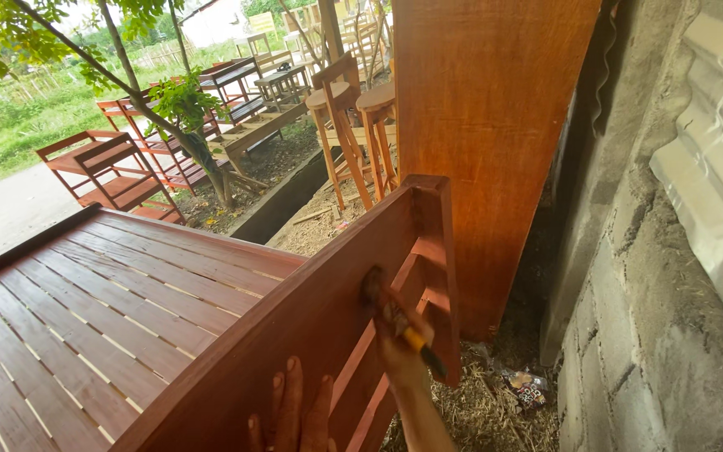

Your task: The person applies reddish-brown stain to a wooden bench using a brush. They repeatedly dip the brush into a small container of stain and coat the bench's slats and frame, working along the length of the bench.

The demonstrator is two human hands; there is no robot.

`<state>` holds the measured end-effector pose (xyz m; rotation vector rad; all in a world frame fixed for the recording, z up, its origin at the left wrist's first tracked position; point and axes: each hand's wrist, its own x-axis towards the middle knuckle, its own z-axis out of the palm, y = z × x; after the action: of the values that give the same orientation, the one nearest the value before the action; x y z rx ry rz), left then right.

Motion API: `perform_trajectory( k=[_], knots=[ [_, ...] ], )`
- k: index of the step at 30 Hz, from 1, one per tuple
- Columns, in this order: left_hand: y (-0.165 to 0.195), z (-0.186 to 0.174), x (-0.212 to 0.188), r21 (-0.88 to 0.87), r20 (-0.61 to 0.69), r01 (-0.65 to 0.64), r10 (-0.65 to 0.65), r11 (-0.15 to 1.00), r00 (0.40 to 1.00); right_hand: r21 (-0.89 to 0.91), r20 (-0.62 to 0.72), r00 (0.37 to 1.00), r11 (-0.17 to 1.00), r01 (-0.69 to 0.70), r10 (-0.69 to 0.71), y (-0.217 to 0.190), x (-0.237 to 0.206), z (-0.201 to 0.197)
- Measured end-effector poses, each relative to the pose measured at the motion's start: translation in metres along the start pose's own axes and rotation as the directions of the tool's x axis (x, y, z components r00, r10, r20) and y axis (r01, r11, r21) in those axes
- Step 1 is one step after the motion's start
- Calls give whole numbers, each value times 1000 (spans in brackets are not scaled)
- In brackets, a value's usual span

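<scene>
Fingers (282,402) of your left hand (293,418) lie flat and slightly spread against the reddish-brown board (294,335), near the bottom edge of view, holding nothing. Your right hand (399,343) is closed around a brush (395,322) with a yellow and dark handle; its bristles press on the board's upper face, just beside the end post (437,251). The board stands tilted on edge beside a slatted panel (102,318) of the same colour. A tall panel (479,125) leans behind, next to a block wall (646,318). Stools (353,125) and what seem to be shelves (115,172) stand farther off.
</scene>
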<state>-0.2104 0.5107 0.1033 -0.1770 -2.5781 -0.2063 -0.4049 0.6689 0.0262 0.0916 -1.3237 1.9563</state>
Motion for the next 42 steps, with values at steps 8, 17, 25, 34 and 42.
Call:
perform_trajectory(
  k=[8, 17, 25, 34, 42],
  knots=[
    [-9, -6, -4, 15, 123, 28, -29, 1000, 992, 217, -37, 999, 975, 36, -29, -1, 136, 10],
    [-2, -5, 1, 11, 49, 18, -18, 1000, 999, -9, 10, 998, 998, -67, 67, -14, -32, 11],
    [-11, -21, 5, 3, 86, 23, -23, 1000, 996, 161, 73, 939, 933, 322, -337, -34, 159, 28],
    [7, -7, 6, -25, 15, -34, 34, 999, 999, 16, 68, 956, 958, 286, -287, -77, 96, 28],
    [-15, -66, -12, -54, -242, -16, 3, 998, 970, -75, 18, 969, 966, 246, -245, -49, 139, 30]
  ],
)
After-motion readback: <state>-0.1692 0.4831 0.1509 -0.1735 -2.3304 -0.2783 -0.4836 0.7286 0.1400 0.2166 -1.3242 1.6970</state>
